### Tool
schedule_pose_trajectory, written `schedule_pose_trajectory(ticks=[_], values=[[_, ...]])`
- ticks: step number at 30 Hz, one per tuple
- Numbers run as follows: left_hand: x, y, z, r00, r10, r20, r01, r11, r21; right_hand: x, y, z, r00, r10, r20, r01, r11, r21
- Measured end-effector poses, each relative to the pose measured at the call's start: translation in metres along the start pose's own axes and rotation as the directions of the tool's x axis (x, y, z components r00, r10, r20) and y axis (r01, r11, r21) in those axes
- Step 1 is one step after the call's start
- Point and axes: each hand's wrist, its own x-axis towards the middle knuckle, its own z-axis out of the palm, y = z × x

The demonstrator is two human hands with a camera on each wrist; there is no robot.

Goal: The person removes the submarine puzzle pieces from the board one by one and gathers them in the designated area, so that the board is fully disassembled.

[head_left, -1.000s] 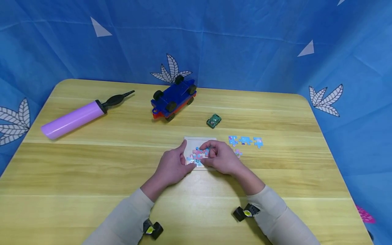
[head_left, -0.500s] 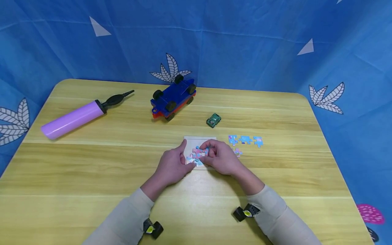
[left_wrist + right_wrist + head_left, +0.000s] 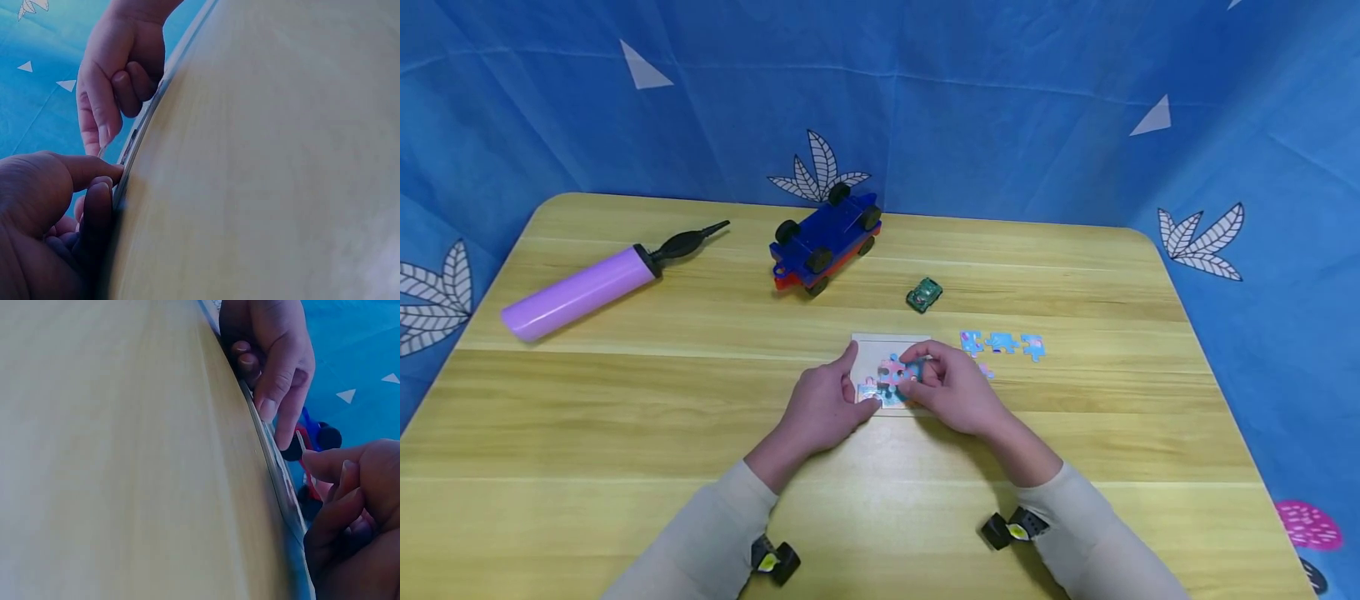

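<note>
My right hand (image 3: 951, 387) pinches a pink-and-blue jigsaw piece (image 3: 891, 372) between thumb and index finger. In the right wrist view, the piece's thin edge (image 3: 301, 442) stands up beside the thumb tip, a little above the board. Below it, a pale square puzzle board (image 3: 871, 346) lies flat, with light-blue jigsaw pieces (image 3: 868, 392) laid along its near-left part. Holding that board by its left side is my left hand (image 3: 823, 404), thumb at the near edge and index finger along the side. My right fingers partly cover the board's right half.
Several loose blue jigsaw pieces (image 3: 1002, 342) lie right of the board, a pink one (image 3: 986, 372) partly hidden by the right hand. Behind stand a small green toy car (image 3: 924, 295) and an overturned blue-red toy vehicle (image 3: 827, 237). A purple hand pump (image 3: 583, 293) lies left.
My right hand has shifted slightly right and away from me, carrying the pink-and-blue piece with it. The left hand has stayed in place on the board.
</note>
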Motion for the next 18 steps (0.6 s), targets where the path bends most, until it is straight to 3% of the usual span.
schedule_pose_trajectory(ticks=[10, 18], values=[[-0.001, -0.001, 0.001, 0.997, 0.064, -0.030, -0.064, 0.998, 0.001, -0.019, 0.008, -0.014, 0.999, 0.030, -0.022, -0.030, 0.999, 0.033], [0.000, -0.003, 0.003, 0.998, 0.047, -0.030, -0.047, 0.999, 0.000, -0.036, 0.018, -0.028, 0.998, 0.045, -0.047, -0.043, 0.998, 0.041]])
